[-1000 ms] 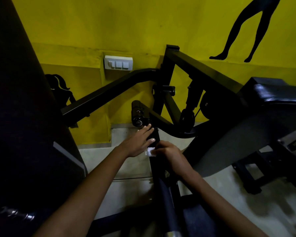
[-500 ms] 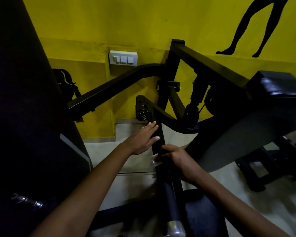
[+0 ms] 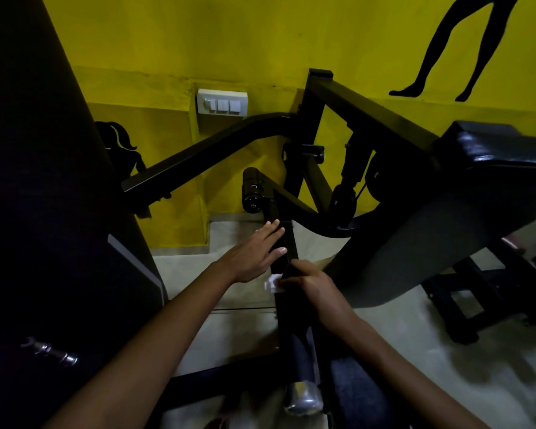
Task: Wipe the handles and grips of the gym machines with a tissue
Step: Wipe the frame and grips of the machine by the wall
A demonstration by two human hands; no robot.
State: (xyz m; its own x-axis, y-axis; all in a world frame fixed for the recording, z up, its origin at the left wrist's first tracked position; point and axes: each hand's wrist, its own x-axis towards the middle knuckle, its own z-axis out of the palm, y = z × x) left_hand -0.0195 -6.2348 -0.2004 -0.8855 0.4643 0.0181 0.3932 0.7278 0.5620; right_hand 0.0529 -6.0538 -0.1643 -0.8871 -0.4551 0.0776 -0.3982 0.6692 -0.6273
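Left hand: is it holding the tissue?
No, the left hand rests flat on the bar; the right hand grips the tissue.

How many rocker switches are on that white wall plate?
3 that I can make out, in one row on the white switch plate on the yellow wall; a fourth at its left end is unclear.

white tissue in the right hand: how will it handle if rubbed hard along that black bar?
Probably floppy and very light: the tissue shows as a small crumpled wad pinched by the right hand against the black bar. It may bunch or tear at the bar's square edges. The left hand rests flat on the bar, which looks rigid.
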